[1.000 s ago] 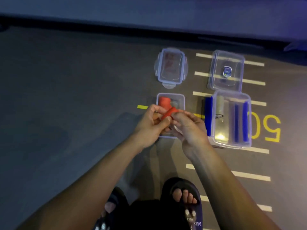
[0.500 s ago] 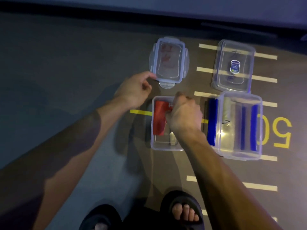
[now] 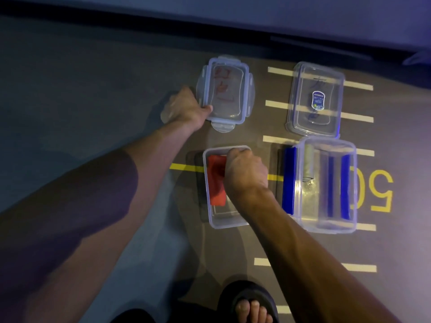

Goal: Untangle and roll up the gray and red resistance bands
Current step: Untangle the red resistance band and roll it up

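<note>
- Two clear plastic boxes sit on the floor point(image 3: 93, 94), each with its lid lying just beyond it
- The left hand point(image 3: 184, 108) has its fingers curled round the near left edge of the small lid point(image 3: 225, 89), which lies flat and has red writing on it
- The right hand point(image 3: 246, 172) is down inside the small box point(image 3: 227, 223), fingers curled under; what they hold is hidden by the back of the hand, so I cannot tell whether it grips anything
- The red band point(image 3: 215, 183) lies rolled up along the left side of that small box, touching the right hand's knuckles
- The gray band point(image 3: 309, 163) lies as a roll in the far left part of the big box point(image 3: 326, 229), which has blue clips on both long sides
- The big lid point(image 3: 314, 99) lies flat beyond the big box, with a blue sticker and dark writing on it
- The floor is dark, with pale stripes, a yellow line and a yellow number 50 point(image 3: 377, 190) to the right of the big box
- A foot in a dark sandal point(image 3: 250, 304) shows at the lower edge
</note>
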Motion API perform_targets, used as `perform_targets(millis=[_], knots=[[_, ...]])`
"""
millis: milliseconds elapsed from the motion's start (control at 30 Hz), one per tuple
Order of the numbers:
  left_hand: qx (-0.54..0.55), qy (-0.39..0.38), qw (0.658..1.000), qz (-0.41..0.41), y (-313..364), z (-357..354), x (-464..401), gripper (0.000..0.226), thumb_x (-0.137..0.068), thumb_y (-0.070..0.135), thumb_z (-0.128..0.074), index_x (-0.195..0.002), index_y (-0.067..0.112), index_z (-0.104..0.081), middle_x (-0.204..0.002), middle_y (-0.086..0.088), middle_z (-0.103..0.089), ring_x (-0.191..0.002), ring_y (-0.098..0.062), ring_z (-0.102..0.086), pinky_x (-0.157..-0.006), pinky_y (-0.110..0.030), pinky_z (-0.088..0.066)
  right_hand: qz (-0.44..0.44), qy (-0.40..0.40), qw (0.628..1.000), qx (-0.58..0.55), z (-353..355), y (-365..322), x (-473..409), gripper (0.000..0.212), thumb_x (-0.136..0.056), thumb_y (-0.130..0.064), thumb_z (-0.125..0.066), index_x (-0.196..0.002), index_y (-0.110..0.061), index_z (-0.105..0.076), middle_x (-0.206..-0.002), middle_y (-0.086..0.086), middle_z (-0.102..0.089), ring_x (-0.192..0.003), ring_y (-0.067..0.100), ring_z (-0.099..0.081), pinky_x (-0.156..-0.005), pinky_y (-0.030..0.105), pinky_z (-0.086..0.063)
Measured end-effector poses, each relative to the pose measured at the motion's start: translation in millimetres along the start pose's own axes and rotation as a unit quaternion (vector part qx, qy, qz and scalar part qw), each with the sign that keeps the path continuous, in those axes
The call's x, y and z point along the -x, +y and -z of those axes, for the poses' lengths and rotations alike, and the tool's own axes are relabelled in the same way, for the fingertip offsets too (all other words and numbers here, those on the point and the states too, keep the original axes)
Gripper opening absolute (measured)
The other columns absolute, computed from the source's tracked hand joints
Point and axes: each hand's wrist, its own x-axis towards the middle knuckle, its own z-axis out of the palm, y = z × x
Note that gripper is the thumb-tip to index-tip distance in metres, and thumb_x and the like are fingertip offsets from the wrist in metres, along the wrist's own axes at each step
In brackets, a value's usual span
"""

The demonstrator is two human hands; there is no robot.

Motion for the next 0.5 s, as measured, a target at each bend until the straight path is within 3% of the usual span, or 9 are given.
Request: perform_targets(millis=[100,200,300,400,500], knots=[[0.08,-0.013,0.996,0.035,3,0,-1,0.034,-0.083,0.046,-0.081,-0.109,0.027,-0.069,-0.116,0.001,-0.072,-0.106,-0.023,-0.068,-0.079,-0.032,-0.05,0.019,-0.001,1.0,0.006,-4,2,1,0.043,-0.099,-0.018,-0.064,-0.138,-0.008,-0.047,-0.133,0.014,-0.055,-0.116,0.027,-0.064,-0.096,0.038,-0.055],[0.144,-0.016,0.987,0.063,1,-2,-3,0.026,-0.079,0.041,-0.086,-0.092,0.032,-0.065,-0.112,0.002,-0.074,-0.1,-0.019,-0.069,-0.087,-0.033,-0.056,0.03,0.0,1.0,-0.008,-8,3,1,0.045,-0.099,-0.017,-0.064,-0.14,-0.009,-0.048,-0.142,0.015,-0.046,-0.118,0.029,-0.063,-0.1,0.04,-0.054],[0.133,-0.017,0.99,0.04,0,-1,-1,0.044,-0.082,0.038,-0.084,-0.116,0.031,-0.057,-0.117,0.006,-0.066,-0.108,-0.021,-0.065,-0.082,-0.033,-0.049,0.04,0.008,0.999,-0.035,-8,7,4,0.046,-0.099,-0.017,-0.063,-0.142,-0.01,-0.046,-0.146,0.014,-0.043,-0.118,0.028,-0.064,-0.102,0.04,-0.054],[0.116,-0.051,0.992,0.019,2,5,-4,0.09,-0.083,0.031,-0.084,-0.155,0.032,-0.03,-0.15,0.001,-0.052,-0.136,-0.027,-0.052,-0.106,-0.04,-0.045,0.055,0.026,0.997,-0.038,-8,14,10,0.046,-0.099,-0.018,-0.064,-0.14,-0.013,-0.045,-0.139,0.013,-0.05,-0.115,0.027,-0.065,-0.099,0.04,-0.057],[0.126,-0.081,0.989,0.015,5,9,-11,0.101,-0.08,0.023,-0.086,-0.16,0.031,-0.025,-0.157,0.0,-0.046,-0.142,-0.025,-0.045,-0.116,-0.04,-0.04,0.057,0.07,0.993,-0.072,0,27,7,0.019,-0.101,-0.018,-0.059,-0.12,-0.016,-0.058,-0.111,0.007,-0.066,-0.096,0.023,-0.07,-0.081,0.034,-0.06]])
